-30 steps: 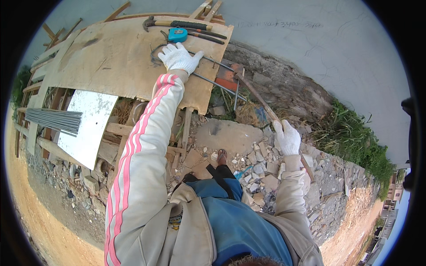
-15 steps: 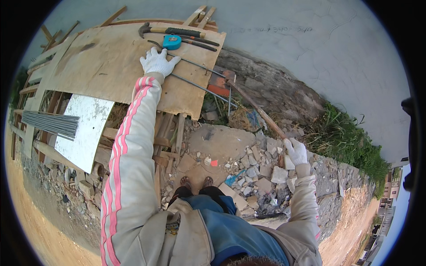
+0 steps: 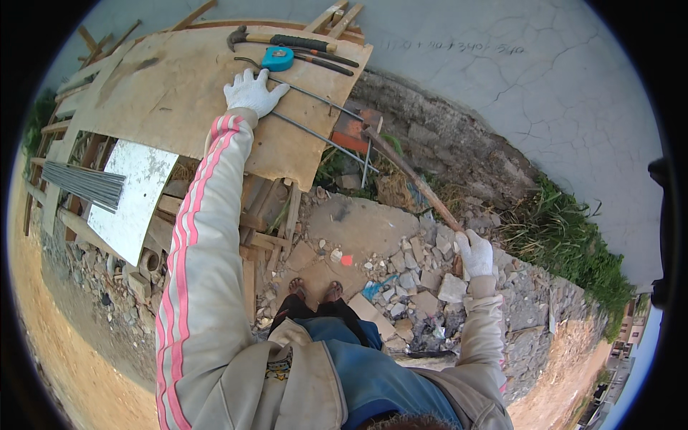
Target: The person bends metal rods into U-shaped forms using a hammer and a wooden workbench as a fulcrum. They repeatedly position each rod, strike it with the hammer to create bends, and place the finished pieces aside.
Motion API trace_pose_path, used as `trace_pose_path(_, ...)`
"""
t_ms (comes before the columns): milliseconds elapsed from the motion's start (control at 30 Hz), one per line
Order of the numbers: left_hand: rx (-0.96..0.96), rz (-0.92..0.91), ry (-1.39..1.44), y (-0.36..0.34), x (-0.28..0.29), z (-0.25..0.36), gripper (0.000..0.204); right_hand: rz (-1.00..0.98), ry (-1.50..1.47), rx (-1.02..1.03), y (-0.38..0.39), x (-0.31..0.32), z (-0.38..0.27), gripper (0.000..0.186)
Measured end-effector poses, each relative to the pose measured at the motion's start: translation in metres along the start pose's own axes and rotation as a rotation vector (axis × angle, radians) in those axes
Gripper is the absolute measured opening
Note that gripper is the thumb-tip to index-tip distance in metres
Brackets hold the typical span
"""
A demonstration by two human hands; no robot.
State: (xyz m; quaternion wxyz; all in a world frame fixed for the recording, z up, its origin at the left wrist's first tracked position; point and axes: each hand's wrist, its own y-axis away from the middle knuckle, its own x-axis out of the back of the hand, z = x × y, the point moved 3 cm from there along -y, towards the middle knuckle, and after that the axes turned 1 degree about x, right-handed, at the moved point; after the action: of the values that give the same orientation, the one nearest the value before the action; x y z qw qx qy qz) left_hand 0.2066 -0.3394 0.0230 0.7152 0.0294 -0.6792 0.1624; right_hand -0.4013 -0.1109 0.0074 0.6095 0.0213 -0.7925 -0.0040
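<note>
My left hand (image 3: 251,93), in a white knit glove, lies flat with fingers spread on the plywood board (image 3: 186,93). Beneath or beside its palm run thin metal rods (image 3: 308,131), which stick out past the board's right edge. My right hand (image 3: 474,255), gloved too, is closed round the near end of a long brown bar (image 3: 416,179). The bar's far end meets the rods just off the board. Beyond my left fingertips lie a teal tape measure (image 3: 277,59), a claw hammer (image 3: 279,41) with a dark grip, and a dark long-handled tool (image 3: 322,63).
A bundle of grey rods (image 3: 86,185) rests across a white panel (image 3: 132,201) at left. Broken stones and rubble (image 3: 423,276) cover the ground by my feet. A cracked grey wall (image 3: 502,86) stands at the far side, with green plants (image 3: 566,229) at its foot.
The view has shifted slightly. My left hand stays spread on the board, and my right hand keeps hold of the bar, now a touch nearer to me.
</note>
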Motion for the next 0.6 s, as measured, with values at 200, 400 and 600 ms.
trace_pose_path(200, 0.004, 0.015, -0.006, 0.002, -0.002, 0.0, 0.085, 0.018, -0.033, -0.002, 0.016, -0.001, -0.017, 0.05)
trace_pose_path(400, -0.005, 0.034, 0.009, 0.003, -0.005, 0.001, 0.084, -0.006, -0.139, -0.144, 0.039, -0.022, -0.032, 0.051)
trace_pose_path(600, -0.021, 0.037, 0.026, 0.003, -0.008, 0.003, 0.084, 0.074, -0.186, -0.137, 0.058, -0.028, -0.055, 0.051)
